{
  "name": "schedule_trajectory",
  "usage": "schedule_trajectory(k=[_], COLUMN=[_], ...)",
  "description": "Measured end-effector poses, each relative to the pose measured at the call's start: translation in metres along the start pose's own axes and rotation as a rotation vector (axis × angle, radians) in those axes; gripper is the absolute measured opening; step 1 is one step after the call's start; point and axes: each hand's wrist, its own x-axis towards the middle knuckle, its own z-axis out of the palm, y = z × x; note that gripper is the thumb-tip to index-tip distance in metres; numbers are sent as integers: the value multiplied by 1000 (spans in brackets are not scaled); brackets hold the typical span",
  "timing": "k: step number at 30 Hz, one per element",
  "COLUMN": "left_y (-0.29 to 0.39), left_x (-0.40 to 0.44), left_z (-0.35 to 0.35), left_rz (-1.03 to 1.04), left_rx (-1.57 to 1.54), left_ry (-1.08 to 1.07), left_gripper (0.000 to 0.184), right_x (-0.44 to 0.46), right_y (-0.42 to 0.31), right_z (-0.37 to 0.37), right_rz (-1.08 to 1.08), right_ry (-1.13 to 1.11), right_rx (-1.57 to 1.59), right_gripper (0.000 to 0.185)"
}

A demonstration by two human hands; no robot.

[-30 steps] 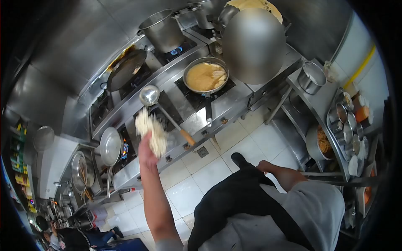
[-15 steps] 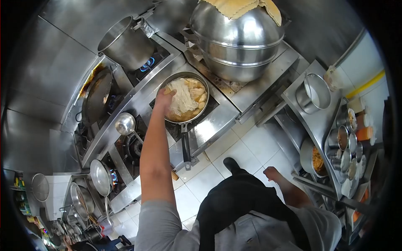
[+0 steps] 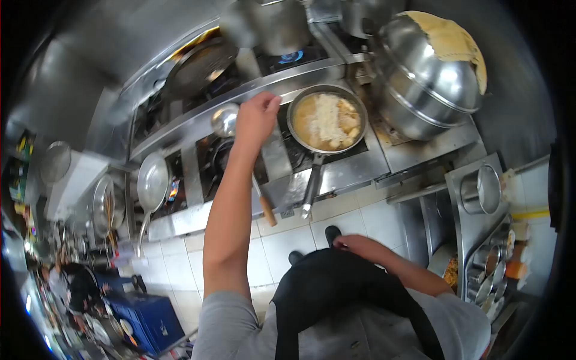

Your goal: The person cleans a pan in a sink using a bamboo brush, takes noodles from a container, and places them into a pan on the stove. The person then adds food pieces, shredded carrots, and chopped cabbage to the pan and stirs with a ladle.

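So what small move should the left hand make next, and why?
Probably take the ladle: the noodles look bunched in the middle of the pan and may need stirring, and the ladle shows right beside the left hand, which seems to hold nothing.

S/steel stove, blk-handled pan, ladle nr, wok & pot behind

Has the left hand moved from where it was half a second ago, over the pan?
Yes. Judged against the pan on the stove, the left hand has moved left, off the rim, and is now beside it.
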Motion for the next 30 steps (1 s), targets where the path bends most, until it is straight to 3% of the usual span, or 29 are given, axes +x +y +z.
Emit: schedule_trajectory(k=[1,3,4,6,7,8,10,11,12,13,16,17,22,24,26,27,28,30], left_y=[-15,-35,-44,-101,-148,-143,-208,-209,-223,-207,-199,-198,-221,-246,-277,-292,-301,-324], left_x=[-26,-93,-136,-237,-301,-352,-491,-546,-600,-633,-735,-743,-738,-716,-679,-652,-631,-591], left_z=[-29,-86,-109,-137,-145,-145,-134,-129,-124,-128,-100,-94,-94,-96,-96,-92,-88,-72], left_rz=[-85,-298,-436,-611,-761,-842,-824,-862,-981,-910,-1108,-1161,-1222,-1133,-947,-834,-858,-1291], left_rx=[-104,-407,-610,-968,-982,-679,528,531,240,33,125,132,59,1,-58,-111,-240,-627], left_ry=[4,79,147,261,233,217,-392,-500,-513,-345,-178,-222,-421,-470,-519,-541,-501,-195], left_gripper=[27,25,24,18,19,23,37,40,40,42,28,27,24,23,23,22,22,23], right_x=[25,83,108,179,222,257,287,299,315,328,309,296,200,129,74,36,1,-36], right_y=[-17,-96,-121,-137,-126,-113,-108,-108,-105,-100,-121,-141,-177,-182,-158,-163,-173,-180], right_z=[0,-8,-4,24,43,60,61,59,60,62,48,35,-27,-42,-68,-84,-100,-119], right_rz=[-76,125,-36,-37,-21,-2,29,66,69,175,352,376,329,195,171,214,257,380], right_ry=[43,-45,56,286,448,609,517,413,425,364,328,322,242,389,319,294,266,417], right_rx=[-128,250,141,-34,-203,-373,-509,-644,-657,-278,291,467,260,161,406,377,350,50], right_gripper=[29,28,30,31,28,26,23,21,21,24,28,24,30,35,41,44,48,43])
